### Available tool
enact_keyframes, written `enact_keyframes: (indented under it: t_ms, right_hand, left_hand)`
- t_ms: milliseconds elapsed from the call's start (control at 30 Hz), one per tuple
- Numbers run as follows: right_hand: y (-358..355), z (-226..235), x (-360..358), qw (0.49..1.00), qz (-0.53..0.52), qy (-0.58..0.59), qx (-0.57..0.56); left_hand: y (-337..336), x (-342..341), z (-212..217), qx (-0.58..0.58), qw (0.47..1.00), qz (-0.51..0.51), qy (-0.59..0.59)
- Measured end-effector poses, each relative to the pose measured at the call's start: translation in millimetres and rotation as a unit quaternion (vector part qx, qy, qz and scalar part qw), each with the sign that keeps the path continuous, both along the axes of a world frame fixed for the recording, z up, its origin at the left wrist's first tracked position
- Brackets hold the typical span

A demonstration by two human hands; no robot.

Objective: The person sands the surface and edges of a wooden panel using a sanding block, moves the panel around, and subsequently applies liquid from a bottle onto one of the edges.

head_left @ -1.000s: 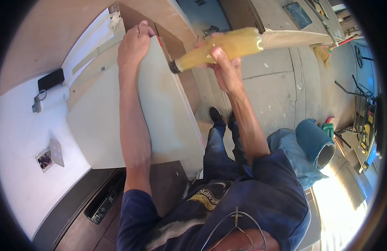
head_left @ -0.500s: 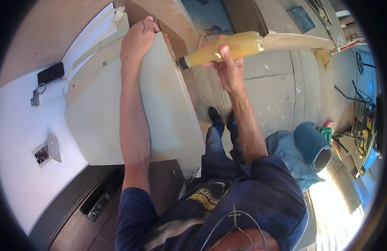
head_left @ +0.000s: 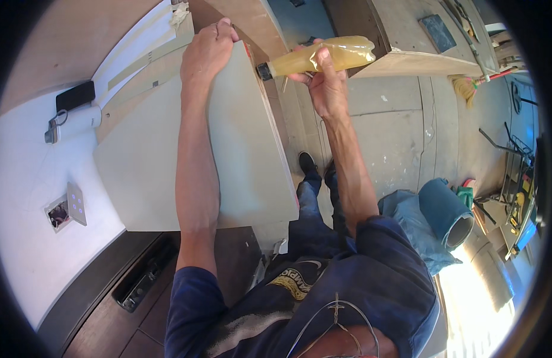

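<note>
Both hands work: left hand (head_left: 207, 51) clamps the grey panel (head_left: 228, 155) steady, right hand (head_left: 323, 80) fingers wrap the glue bottle (head_left: 320, 55), nozzle at its edge.

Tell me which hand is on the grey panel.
The left hand, gripping the top edge of the grey panel. The right hand holds a yellowish bottle instead.

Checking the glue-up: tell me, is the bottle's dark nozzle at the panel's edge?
Yes: the right hand holds the yellowish bottle with its nozzle against the grey panel, whose top the left hand grips.
</note>
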State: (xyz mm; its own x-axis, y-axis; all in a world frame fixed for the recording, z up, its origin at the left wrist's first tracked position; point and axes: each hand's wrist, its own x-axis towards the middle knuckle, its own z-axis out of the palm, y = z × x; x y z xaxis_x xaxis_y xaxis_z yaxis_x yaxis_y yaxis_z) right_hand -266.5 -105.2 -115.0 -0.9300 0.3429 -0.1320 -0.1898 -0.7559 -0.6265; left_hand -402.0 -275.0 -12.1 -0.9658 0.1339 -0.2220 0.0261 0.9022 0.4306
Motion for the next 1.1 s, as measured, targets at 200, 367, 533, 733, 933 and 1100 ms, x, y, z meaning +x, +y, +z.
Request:
enact_keyframes:
  t_ms: [200, 367, 533, 733, 933, 1100]
  right_hand:
    - [2, 16, 41, 0.996, 0.036, -0.012, 0.084]
    - [4, 13, -4, 0.995, -0.003, 0.016, 0.100]
    - [4, 3, 17, 0.996, 0.034, 0.010, 0.086]
    - [11, 1, 42, 1.000, 0.014, -0.003, 0.027]
    - [9, 6, 27, 0.999, 0.038, -0.001, -0.032]
    - [1, 6, 20, 0.999, 0.023, 0.004, -0.022]
  left_hand:
    - [-3, 1, 3, -0.001, 1.000, 0.004, 0.003]
    - [2, -2, 1, -0.009, 1.000, -0.001, -0.004]
    - [-1, 0, 2, -0.010, 1.000, 0.013, -0.004]
    - [3, 2, 6, -0.007, 1.000, 0.005, -0.006]
    - [-2, 1, 4, 0.005, 1.000, -0.015, 0.006]
    - [-1, -2, 1, 0.001, 1.000, -0.010, 0.007]
